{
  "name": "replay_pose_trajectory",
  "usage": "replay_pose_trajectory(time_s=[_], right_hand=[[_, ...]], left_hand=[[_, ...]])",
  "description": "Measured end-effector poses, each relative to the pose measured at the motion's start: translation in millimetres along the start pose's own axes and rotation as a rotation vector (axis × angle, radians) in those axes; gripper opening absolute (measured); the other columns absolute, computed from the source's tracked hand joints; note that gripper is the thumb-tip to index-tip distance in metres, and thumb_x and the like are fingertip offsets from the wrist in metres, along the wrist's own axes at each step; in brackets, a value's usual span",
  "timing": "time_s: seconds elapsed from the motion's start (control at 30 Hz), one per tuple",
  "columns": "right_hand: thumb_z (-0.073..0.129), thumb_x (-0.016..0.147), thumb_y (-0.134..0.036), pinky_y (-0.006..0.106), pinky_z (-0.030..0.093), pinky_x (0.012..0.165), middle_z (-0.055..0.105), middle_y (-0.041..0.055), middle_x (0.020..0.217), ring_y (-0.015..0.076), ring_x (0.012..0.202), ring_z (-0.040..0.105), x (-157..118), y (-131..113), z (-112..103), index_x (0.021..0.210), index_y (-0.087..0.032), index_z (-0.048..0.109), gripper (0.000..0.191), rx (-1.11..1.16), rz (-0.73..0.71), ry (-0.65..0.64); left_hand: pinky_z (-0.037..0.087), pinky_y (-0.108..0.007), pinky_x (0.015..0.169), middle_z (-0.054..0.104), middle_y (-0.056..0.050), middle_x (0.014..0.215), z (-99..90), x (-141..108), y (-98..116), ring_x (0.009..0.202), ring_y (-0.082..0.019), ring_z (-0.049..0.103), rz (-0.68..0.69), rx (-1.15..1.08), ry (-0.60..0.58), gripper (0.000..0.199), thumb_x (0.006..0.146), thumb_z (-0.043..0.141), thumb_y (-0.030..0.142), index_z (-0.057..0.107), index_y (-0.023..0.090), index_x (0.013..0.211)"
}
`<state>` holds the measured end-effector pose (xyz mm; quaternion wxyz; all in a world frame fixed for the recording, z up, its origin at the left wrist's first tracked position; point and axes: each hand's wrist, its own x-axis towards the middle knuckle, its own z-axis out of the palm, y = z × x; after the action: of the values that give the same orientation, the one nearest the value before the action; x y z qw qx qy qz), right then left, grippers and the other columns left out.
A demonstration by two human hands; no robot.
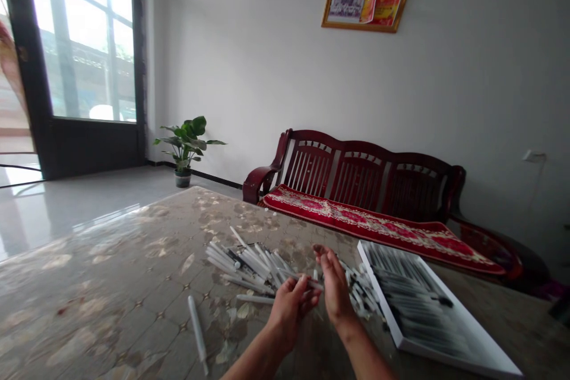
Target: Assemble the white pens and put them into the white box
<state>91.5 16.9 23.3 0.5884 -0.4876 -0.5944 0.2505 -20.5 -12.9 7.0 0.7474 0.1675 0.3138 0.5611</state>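
My left hand (288, 309) is closed around a slim, pale pen (315, 285), whose end points right toward my other palm. Beside it, my right hand (335, 285) is held upright with its fingers stretched out, its palm close to that pen end; whether they touch I cannot tell. A loose pile of whitish pens or pen barrels (253, 266) lies just beyond my left hand. Small white and dark pieces, perhaps caps (361, 294), are scattered to the right of my right hand, partly hidden by it. One single pale pen (197, 332) lies apart at the left.
A shallow white box (394, 325) with rows of dark-tipped pens stands at the right of the patterned tabletop (133, 285). Behind the table is a dark red wooden bench (360, 181) with a red runner. A potted plant (183, 148) stands on the floor.
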Motion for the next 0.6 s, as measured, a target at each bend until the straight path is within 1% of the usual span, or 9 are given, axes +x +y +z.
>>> replay_pose_trajectory(time_s=[0.07, 0.1, 0.13, 0.23, 0.3, 0.4, 0.47, 0.53, 0.6], right_hand=[[0.043, 0.091, -0.037, 0.032, 0.050, 0.092, 0.070, 0.0076, 0.116, 0.0204, 0.108, 0.064, 22.6, 16.7, -11.3, 0.113, -0.020, 0.065, 0.035, -0.125, 0.019, 0.061], [0.044, 0.088, -0.032, 0.031, 0.051, 0.089, 0.072, 0.0083, 0.110, 0.0202, 0.102, 0.067, 34.8, 26.4, -20.3, 0.108, -0.019, 0.068, 0.033, -0.290, 0.019, 0.084], [0.044, 0.086, -0.027, 0.030, 0.052, 0.086, 0.074, 0.0074, 0.105, 0.0192, 0.097, 0.068, 46.6, 36.3, -30.6, 0.104, -0.020, 0.069, 0.032, -0.498, 0.012, 0.066], [0.049, 0.078, -0.017, 0.032, 0.051, 0.083, 0.074, 0.0076, 0.093, 0.0209, 0.090, 0.069, 72.8, 60.0, -58.6, 0.092, -0.020, 0.073, 0.029, -0.685, 0.009, 0.034], [0.052, 0.074, -0.013, 0.031, 0.049, 0.083, 0.073, 0.0070, 0.091, 0.0208, 0.089, 0.068, 81.4, 69.2, -68.0, 0.087, -0.020, 0.075, 0.027, -0.770, -0.007, -0.013], [0.057, 0.071, -0.009, 0.030, 0.047, 0.080, 0.072, 0.0060, 0.088, 0.0204, 0.087, 0.066, 86.3, 75.9, -66.7, 0.082, -0.021, 0.075, 0.025, -0.893, -0.036, -0.101], [0.059, 0.069, -0.007, 0.028, 0.046, 0.075, 0.071, 0.0062, 0.083, 0.0203, 0.084, 0.065, 87.6, 78.2, -61.1, 0.073, -0.020, 0.074, 0.021, -0.958, -0.041, -0.150], [0.061, 0.068, -0.004, 0.026, 0.045, 0.070, 0.070, 0.0066, 0.078, 0.0194, 0.079, 0.064, 88.4, 79.3, -56.4, 0.063, -0.020, 0.071, 0.019, -1.009, -0.038, -0.181], [0.059, 0.069, -0.002, 0.025, 0.043, 0.068, 0.069, 0.0069, 0.076, 0.0182, 0.077, 0.063, 88.3, 79.1, -54.8, 0.061, -0.019, 0.069, 0.021, -1.040, -0.039, -0.188]], left_hand=[[0.057, -0.018, 0.058, 0.070, -0.005, 0.070, -2.5, 3.0, 7.1, 0.061, -0.012, 0.070, 0.032, -0.053, 0.065, 0.009, 0.087, 0.065, 0.016, 0.060, 0.012, 0.080], [0.058, -0.018, 0.058, 0.070, -0.006, 0.071, -3.6, 4.8, 10.8, 0.062, -0.012, 0.070, 0.053, -0.082, 0.088, 0.008, 0.087, 0.064, 0.015, 0.060, 0.012, 0.081], [0.058, -0.018, 0.058, 0.070, -0.006, 0.072, -4.3, 6.3, 14.2, 0.063, -0.012, 0.071, 0.074, -0.107, 0.104, 0.007, 0.088, 0.064, 0.015, 0.060, 0.012, 0.083], [0.058, -0.019, 0.057, 0.071, -0.007, 0.074, -4.0, 9.1, 20.0, 0.063, -0.013, 0.071, 0.121, -0.151, 0.130, 0.006, 0.086, 0.066, 0.015, 0.061, 0.012, 0.084], [0.058, -0.019, 0.055, 0.071, -0.007, 0.073, -2.7, 9.6, 20.0, 0.062, -0.013, 0.071, 0.132, -0.157, 0.142, 0.007, 0.085, 0.067, 0.015, 0.061, 0.012, 0.084], [0.057, -0.019, 0.053, 0.071, -0.007, 0.074, -1.9, 10.1, 17.3, 0.061, -0.014, 0.071, 0.134, -0.160, 0.144, 0.008, 0.084, 0.068, 0.015, 0.062, 0.011, 0.083], [0.057, -0.019, 0.053, 0.071, -0.007, 0.074, -2.4, 10.6, 15.9, 0.061, -0.014, 0.071, 0.133, -0.159, 0.139, 0.007, 0.084, 0.068, 0.015, 0.062, 0.011, 0.083], [0.057, -0.020, 0.053, 0.071, -0.007, 0.074, -3.1, 11.1, 15.7, 0.062, -0.014, 0.071, 0.137, -0.157, 0.136, 0.007, 0.084, 0.068, 0.015, 0.061, 0.012, 0.083], [0.057, -0.019, 0.053, 0.071, -0.006, 0.073, -3.5, 11.3, 16.6, 0.062, -0.014, 0.071, 0.137, -0.160, 0.140, 0.007, 0.085, 0.067, 0.015, 0.061, 0.012, 0.082]])
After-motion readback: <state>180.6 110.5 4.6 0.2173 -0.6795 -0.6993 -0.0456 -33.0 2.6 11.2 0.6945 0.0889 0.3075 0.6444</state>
